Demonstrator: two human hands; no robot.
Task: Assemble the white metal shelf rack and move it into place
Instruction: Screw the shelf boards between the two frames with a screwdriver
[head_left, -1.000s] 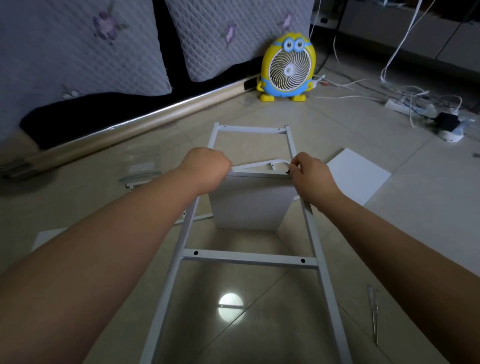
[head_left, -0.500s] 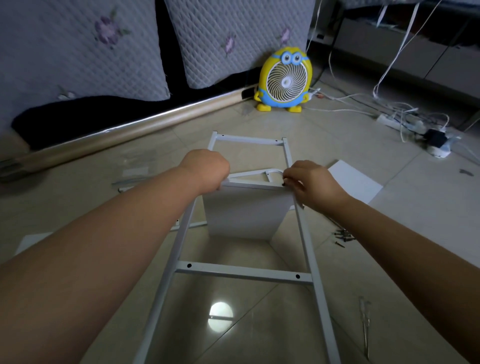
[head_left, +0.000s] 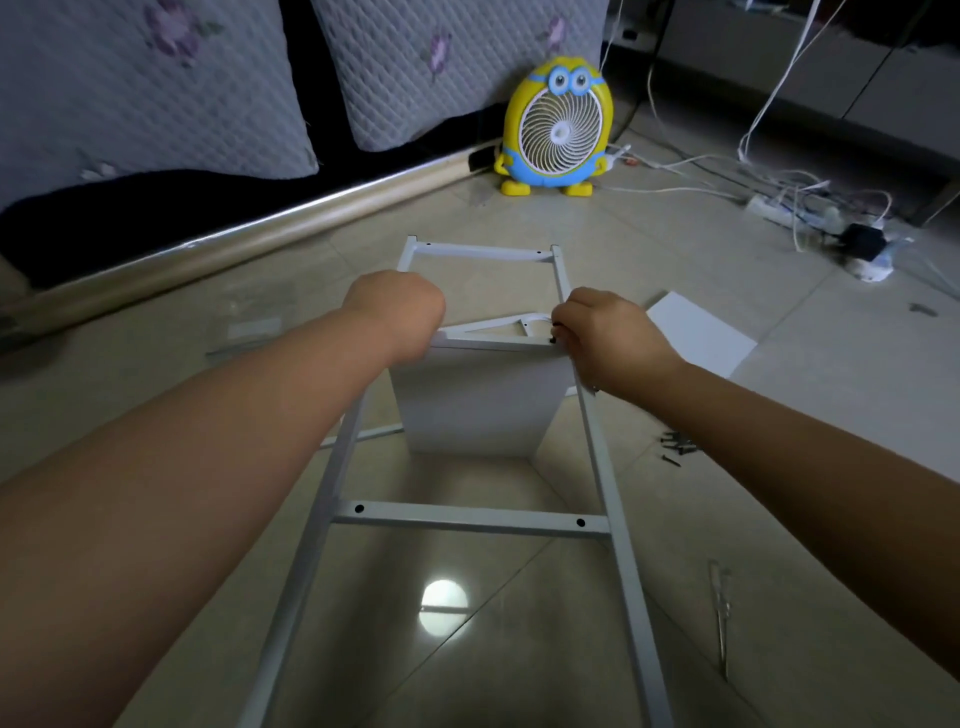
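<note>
Left hand (head_left: 397, 312) fists round the frame's (head_left: 470, 521) left rail at the board's (head_left: 478, 405) top edge. Right hand (head_left: 605, 332) pinches a dark screw (head_left: 552, 340) at the crossbar (head_left: 493, 344). Frame stretches over the floor tiles (head_left: 649, 244): stiff, probably light, paint likely slick, so the rails give the surest hold.

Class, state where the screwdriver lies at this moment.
In the head view, the screwdriver lies on the floor at lower right, just right of the frame's right rail, nearer the camera than the loose screws.
</note>
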